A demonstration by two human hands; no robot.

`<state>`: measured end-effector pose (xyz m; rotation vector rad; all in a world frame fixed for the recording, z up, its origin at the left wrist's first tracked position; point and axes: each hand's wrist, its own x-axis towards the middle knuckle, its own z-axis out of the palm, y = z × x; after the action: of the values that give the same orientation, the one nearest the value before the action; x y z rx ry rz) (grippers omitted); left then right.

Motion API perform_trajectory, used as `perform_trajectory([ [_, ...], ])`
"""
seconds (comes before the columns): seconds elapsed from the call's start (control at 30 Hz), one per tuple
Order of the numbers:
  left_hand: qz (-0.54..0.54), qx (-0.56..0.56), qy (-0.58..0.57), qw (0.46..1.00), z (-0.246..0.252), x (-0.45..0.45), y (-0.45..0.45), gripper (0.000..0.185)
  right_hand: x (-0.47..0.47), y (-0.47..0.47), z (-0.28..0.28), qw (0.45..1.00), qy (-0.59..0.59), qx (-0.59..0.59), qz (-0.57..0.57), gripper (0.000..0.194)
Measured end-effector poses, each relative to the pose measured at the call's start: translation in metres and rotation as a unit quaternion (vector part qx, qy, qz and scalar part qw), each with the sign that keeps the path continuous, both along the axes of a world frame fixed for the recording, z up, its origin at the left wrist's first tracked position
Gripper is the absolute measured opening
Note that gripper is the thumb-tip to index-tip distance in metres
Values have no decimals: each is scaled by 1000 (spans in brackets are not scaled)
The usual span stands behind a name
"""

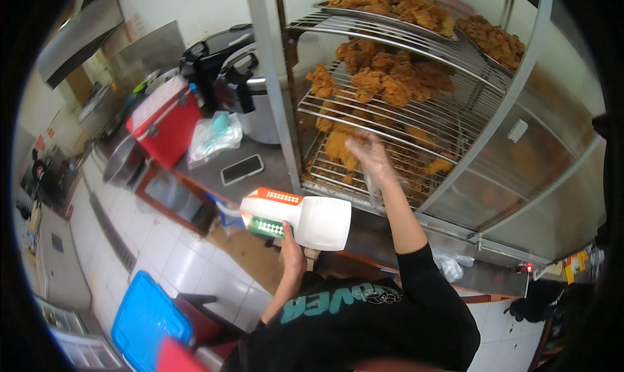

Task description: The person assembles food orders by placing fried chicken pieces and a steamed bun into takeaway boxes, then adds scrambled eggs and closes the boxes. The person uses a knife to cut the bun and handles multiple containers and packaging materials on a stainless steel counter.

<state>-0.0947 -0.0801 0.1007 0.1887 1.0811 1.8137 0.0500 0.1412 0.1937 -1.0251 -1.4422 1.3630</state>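
My left hand (294, 252) holds an open paper food box (324, 223), white inside with orange and green printed sides, in front of the display cabinet. Covered by a clear plastic glove, my right hand (373, 155) reaches into the cabinet at a lower wire rack. Its fingers are at a piece of fried chicken (340, 148); blur hides whether they grip it. More fried chicken (390, 79) is piled on the wire rack above, and trays of it (395, 6) stand on the top shelf.
The cabinet's metal post (275, 79) rises left of my right hand, its sliding glass door (516, 157) to the right. On the counter lie a phone (242, 169), a plastic bag (214, 138), a red cooler box (168, 121) and metal cookers (258, 113). A blue-lidded bin (151, 318) stands below.
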Motion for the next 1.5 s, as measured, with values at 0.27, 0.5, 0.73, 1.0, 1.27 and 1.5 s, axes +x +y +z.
perform_trajectory([
  [0.27, -110, -6, 9, 994, 2, 29, 33, 63, 46, -93, 92, 893, -346, 258, 124, 38],
  [0.5, -297, -2, -67, 953, 7, 23, 32, 60, 36, -68, 247, 819, -144, 514, -211, 32],
  [0.73, -349, 0, -24, 937, 30, -7, 42, 59, 62, -7, 374, 780, -321, 338, -419, 38],
  [1.0, -444, -25, -44, 894, 29, -25, 49, 59, 142, 13, 375, 752, -249, 402, -460, 23],
  [1.27, -461, -7, -40, 887, 27, -34, 52, 55, 209, 9, 395, 726, -322, 248, -555, 64],
  [1.5, -479, -32, -29, 877, 23, -37, 61, 61, 187, -13, 381, 624, -539, 204, -528, 87],
])
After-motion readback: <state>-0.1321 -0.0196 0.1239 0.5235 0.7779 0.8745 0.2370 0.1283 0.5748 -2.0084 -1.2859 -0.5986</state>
